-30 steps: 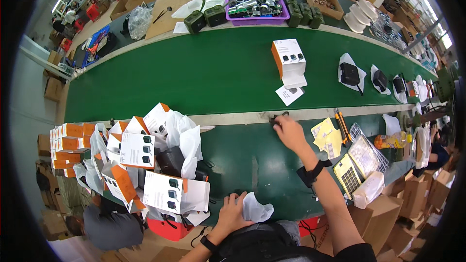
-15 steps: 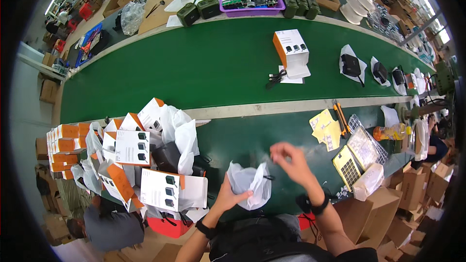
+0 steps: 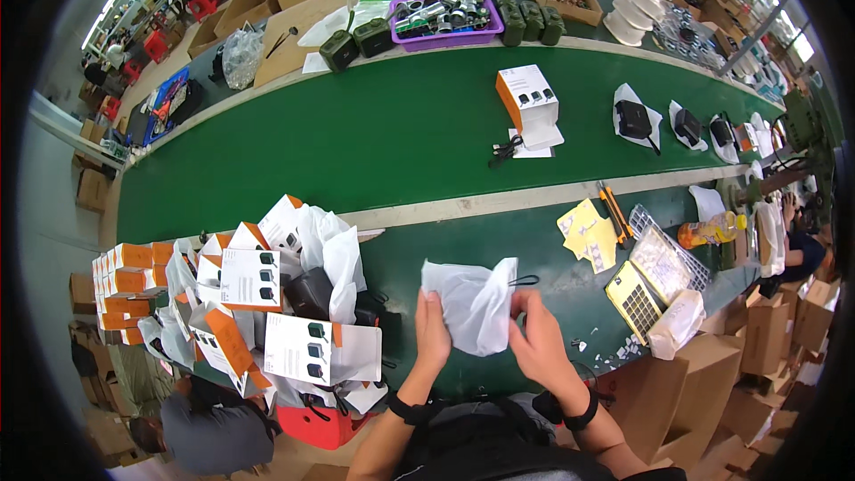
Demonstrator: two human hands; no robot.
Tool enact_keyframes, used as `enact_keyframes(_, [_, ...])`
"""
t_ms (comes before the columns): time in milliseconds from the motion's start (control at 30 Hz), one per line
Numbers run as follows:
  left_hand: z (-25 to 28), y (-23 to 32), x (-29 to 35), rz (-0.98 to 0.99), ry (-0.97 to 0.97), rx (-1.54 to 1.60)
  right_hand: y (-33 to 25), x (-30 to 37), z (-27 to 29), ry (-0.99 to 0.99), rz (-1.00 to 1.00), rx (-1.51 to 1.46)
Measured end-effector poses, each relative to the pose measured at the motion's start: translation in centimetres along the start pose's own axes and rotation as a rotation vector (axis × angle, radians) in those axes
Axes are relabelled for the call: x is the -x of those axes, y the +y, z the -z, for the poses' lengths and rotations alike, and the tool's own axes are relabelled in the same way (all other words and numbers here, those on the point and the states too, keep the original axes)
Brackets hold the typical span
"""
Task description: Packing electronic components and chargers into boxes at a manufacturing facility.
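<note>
A white, thin plastic bag (image 3: 470,307) is held up over the dark green bench, bundled round something I cannot make out. A black cord loop (image 3: 525,281) sticks out of its upper right side. My left hand (image 3: 433,336) grips the bag's left side, fingers mostly behind it. My right hand (image 3: 537,340) has its fingers closed on the right edge, below the loop. Left of my hands lies a pile of white-and-orange boxes (image 3: 250,278), with white bags (image 3: 341,267) and a black device (image 3: 309,293) among them.
Beyond the bench runs a green belt (image 3: 356,134) carrying an opened box (image 3: 529,96), a black cable (image 3: 504,150) and bagged black devices (image 3: 633,119). At right lie yellow sticker sheets (image 3: 587,233), an orange-black cutter (image 3: 614,214) and a bottle (image 3: 710,231). A person (image 3: 214,428) sits lower left.
The bag has been lifted away from my body and turned. My right hand came down from the air onto its right side; my left hand shifted slightly right.
</note>
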State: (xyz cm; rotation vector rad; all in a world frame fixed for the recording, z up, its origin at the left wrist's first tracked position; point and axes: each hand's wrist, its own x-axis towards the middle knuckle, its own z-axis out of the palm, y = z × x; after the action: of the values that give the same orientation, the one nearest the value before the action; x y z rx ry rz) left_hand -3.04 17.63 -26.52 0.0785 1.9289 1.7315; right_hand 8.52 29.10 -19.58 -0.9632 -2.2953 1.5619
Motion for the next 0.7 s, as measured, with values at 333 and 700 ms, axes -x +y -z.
enact_keyframes(333, [-0.2,5.5,-1.0,-0.373,0.043,-0.196,9.4,-3.9,-2.9,-0.086,-0.547,-1.31])
enact_keyframes(700, [0.8,6.2,-8.2,-0.208,0.474,0.33,7.5,-5.9,2.0,0.239,-0.23,-1.267])
